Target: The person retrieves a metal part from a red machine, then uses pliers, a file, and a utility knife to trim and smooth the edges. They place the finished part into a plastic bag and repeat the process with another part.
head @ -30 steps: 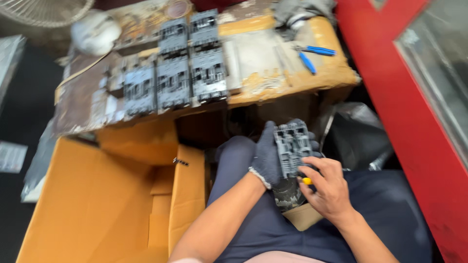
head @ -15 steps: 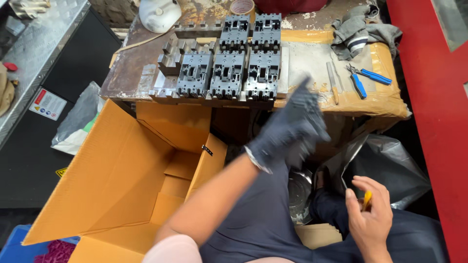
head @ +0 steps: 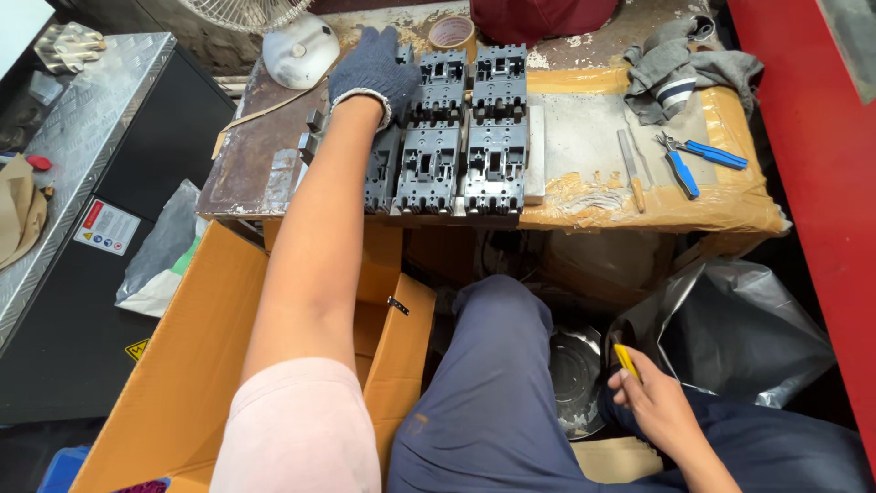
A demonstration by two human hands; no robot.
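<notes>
Gloved left hand (head: 372,66): covers the part beneath. Yellow-handled tool (head: 626,360): tip hidden in right hand (head: 659,409). Fan (head: 245,11): cut by top edge.

L hand (head: 372,68): dark knit work glove w/ pale ribbed cuff. R hand (head: 659,409): bare, no glove. Arms bare below a short pink sleeve (head: 299,424) (left side only visible). Legs in dark blue trousers (head: 497,383), slightly dusty.

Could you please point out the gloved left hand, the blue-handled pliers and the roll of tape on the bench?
gloved left hand (head: 372,68), head view, on the back of the glove.
blue-handled pliers (head: 686,162), head view, on one blue handle.
roll of tape (head: 453,34), head view, on its upper rim.
</notes>
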